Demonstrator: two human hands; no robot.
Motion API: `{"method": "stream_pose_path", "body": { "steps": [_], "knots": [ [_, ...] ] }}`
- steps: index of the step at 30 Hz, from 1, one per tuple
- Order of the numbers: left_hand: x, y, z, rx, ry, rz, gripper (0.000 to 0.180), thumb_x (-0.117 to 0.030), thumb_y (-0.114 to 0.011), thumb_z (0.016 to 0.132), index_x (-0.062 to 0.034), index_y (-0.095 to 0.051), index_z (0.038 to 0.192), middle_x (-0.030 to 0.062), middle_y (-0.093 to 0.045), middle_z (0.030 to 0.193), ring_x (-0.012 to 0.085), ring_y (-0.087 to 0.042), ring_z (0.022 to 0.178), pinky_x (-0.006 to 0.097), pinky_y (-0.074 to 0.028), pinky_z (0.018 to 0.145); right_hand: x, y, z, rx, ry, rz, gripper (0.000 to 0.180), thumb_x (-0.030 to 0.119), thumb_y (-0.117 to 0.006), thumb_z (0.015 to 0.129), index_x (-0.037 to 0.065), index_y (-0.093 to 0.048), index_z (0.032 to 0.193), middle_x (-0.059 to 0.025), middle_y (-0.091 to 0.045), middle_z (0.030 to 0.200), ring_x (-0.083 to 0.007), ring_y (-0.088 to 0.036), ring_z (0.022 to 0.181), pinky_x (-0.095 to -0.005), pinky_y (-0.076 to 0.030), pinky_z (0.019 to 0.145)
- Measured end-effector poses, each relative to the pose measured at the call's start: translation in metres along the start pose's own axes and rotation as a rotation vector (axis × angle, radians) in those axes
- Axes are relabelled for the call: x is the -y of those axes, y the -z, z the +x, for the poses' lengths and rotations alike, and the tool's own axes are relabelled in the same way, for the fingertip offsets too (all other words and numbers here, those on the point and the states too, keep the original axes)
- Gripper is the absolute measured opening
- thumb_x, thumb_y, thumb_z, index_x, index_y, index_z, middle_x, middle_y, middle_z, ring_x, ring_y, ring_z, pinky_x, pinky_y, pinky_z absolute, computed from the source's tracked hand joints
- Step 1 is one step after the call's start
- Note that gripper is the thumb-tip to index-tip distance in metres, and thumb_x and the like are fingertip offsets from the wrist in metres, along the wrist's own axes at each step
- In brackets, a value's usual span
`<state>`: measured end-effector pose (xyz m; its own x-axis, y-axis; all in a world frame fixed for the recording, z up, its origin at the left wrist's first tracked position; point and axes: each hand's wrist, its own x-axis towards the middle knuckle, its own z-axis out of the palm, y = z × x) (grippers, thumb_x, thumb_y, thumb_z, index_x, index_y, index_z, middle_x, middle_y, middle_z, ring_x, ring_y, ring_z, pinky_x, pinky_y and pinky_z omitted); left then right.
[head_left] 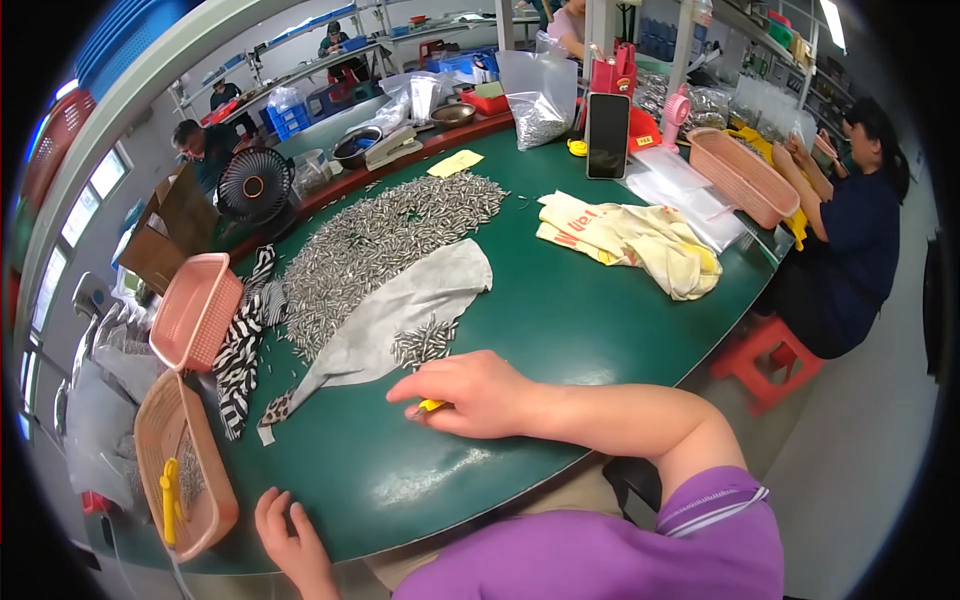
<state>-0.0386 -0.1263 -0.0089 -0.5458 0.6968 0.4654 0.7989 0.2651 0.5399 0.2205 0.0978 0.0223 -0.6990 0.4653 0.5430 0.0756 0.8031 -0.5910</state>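
Note:
My right hand [468,393] is closed over the green table, its fingers wrapped round a small yellow object [431,405] that is mostly hidden in the grip. Just beyond those fingers, a little heap of short silver metal pins [423,343] lies on a grey cloth [380,312]. Behind the cloth spreads a large pile of the same pins [385,235]. My left hand [292,538] rests at the near left edge of the table with its fingers apart and nothing in them. Nearest to it is a pink basket [222,515] containing some pins and a yellow-handled tool [170,500].
Another pink basket [195,310] and a zebra-striped cloth [240,365] lie at the left, below a black fan [255,187]. A phone [607,140] stands upright at the back, behind a crumpled yellowish cloth [630,240]. A seated co-worker [855,225] is at the right.

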Motion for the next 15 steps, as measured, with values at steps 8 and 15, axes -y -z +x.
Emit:
{"method": "stream_pose_path", "body": {
  "steps": [8, 15],
  "knots": [
    [0.003, 0.0, 0.0, 0.005, 0.005, 0.023, 0.019, -0.004, -0.061, 0.089, -0.0001, -0.066, 0.106, 0.0141, -0.061, 0.122, 0.0296, -0.059, 0.109, 0.036, -0.048, 0.09, 0.007, 0.0, -0.005, 0.064, 0.129, -0.03, 0.023, 0.019, -0.072, 0.085, 0.018, -0.068, 0.108, -0.0007, -0.063, 0.08, -0.0221, -0.066, 0.074, -0.0369, -0.051, 0.06],
    [0.003, 0.0, -0.001, 0.007, -0.004, 0.018, 0.014, -0.003, -0.062, 0.087, 0.0003, -0.066, 0.1, 0.0154, -0.062, 0.118, 0.0305, -0.06, 0.108, 0.038, -0.048, 0.093, 0.01, 0.002, -0.01, 0.142, 0.141, -0.077, 0.026, 0.018, -0.072, 0.081, 0.017, -0.063, 0.105, -0.0005, -0.061, 0.084, -0.0218, -0.064, 0.077, -0.0363, -0.052, 0.063]
  ]
}}
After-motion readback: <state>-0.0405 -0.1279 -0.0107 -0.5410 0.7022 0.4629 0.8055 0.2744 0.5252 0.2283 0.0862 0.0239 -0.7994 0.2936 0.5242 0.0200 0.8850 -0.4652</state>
